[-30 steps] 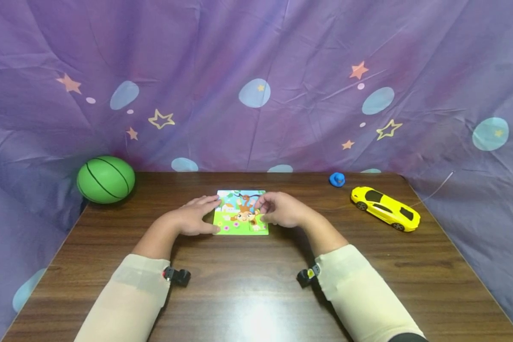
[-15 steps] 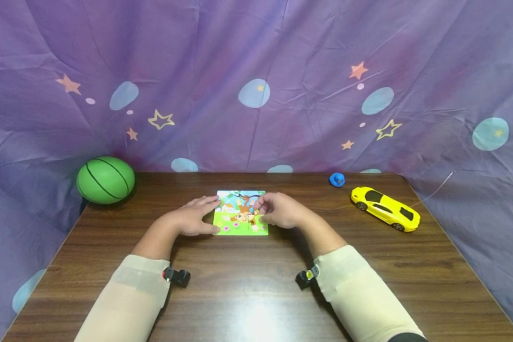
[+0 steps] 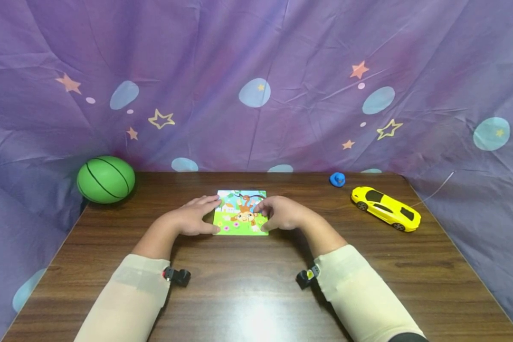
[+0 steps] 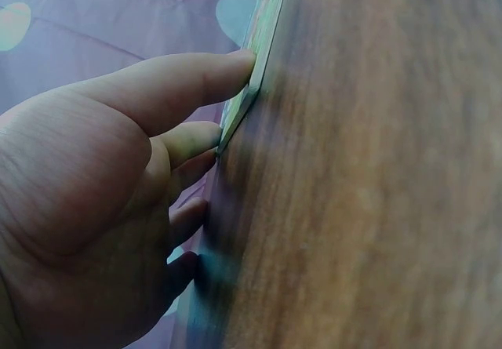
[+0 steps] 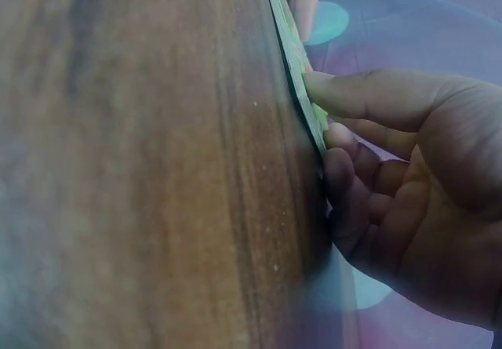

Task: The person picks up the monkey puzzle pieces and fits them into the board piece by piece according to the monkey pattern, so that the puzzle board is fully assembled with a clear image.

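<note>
A small flat jigsaw puzzle [image 3: 239, 223] with a cartoon monkey, flowers and a little house lies on the wooden table. My left hand [image 3: 193, 217] rests along its left side, thumb and fingers spread and touching the edge. In the left wrist view, that thumb [image 4: 208, 78] lies on the puzzle's near corner. At the right side, my right hand [image 3: 284, 212] touches the board, the thumb [image 5: 365, 94] on its near right corner and the index finger farther up, apart from the thumb. Its other fingers are loosely curled. The hand covers part of the puzzle's right edge.
A green ball [image 3: 106, 179] sits at the table's back left. Toward the back right are a small blue rubber duck [image 3: 337, 179] and a yellow toy car [image 3: 385, 209]. A purple patterned cloth [image 3: 213, 118] hangs behind the table [image 3: 222, 275].
The lower right piece, earlier raised and askew under my right hand, now lies level with the picture. My right thumb has moved nearer and away from the index finger. The left hand stays put.
</note>
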A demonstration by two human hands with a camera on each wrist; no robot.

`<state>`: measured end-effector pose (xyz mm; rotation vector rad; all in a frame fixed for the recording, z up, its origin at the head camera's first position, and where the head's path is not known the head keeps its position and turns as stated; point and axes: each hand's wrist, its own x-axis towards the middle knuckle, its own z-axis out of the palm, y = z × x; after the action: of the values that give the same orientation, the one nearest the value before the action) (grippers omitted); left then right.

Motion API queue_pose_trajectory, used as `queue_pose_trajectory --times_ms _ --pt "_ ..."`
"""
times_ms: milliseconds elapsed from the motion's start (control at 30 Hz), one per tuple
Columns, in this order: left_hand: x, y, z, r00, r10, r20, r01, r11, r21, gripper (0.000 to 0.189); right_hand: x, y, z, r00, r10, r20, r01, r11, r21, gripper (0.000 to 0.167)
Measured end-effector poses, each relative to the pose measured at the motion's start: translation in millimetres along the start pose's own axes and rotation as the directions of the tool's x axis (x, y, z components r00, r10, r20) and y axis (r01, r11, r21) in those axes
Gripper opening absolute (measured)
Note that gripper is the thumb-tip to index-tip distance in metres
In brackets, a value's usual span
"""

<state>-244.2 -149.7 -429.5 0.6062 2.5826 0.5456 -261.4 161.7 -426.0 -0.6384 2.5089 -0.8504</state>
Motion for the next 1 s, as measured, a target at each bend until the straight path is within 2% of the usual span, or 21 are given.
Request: queue_pose_trajectory --times_ms 133,333,667,833,933,1000 --pt "0.5 -0.5 0.0 1.000 0.001 -0.001 -0.001 1.000 0.000 0.093 -0.2 0.1 -0.5 1.000 0.008 0.006 -0.008 1.000 -0.007 0.048" --pt "1.0 -1.3 0.4 1.000 0.001 -0.001 -0.001 1.000 0.006 0.093 -0.3 1.1 -0.8 1.000 -0.021 0.001 0.021 0.998 -0.059 0.041" --pt "-2.4 -2.2 0.4 0.999 0.004 -0.037 -0.003 1.000 0.018 0.093 0.3 -1.7 -3.1 0.999 -0.033 -0.006 0.033 0.996 -0.082 0.042" --pt "-1.7 -1.7 -1.6 0.998 -0.013 -0.065 0.012 1.000 -0.015 0.091 -3.7 -0.4 -12.3 0.995 -0.050 -0.086 0.046 0.997 -0.056 0.037" --pt "-2.7 -0.8 -5.9 0.992 -0.034 -0.118 0.030 0.999 -0.037 0.089 -11.1 -1.2 -22.2 0.985 -0.055 -0.164 0.051 0.998 -0.031 0.034" --pt "-3.7 0.3 -10.5 0.983 -0.056 -0.175 0.054 0.998 -0.020 0.088 -16.3 0.0 -30.1 0.973 -0.059 -0.225 0.052 0.998 -0.036 0.034"
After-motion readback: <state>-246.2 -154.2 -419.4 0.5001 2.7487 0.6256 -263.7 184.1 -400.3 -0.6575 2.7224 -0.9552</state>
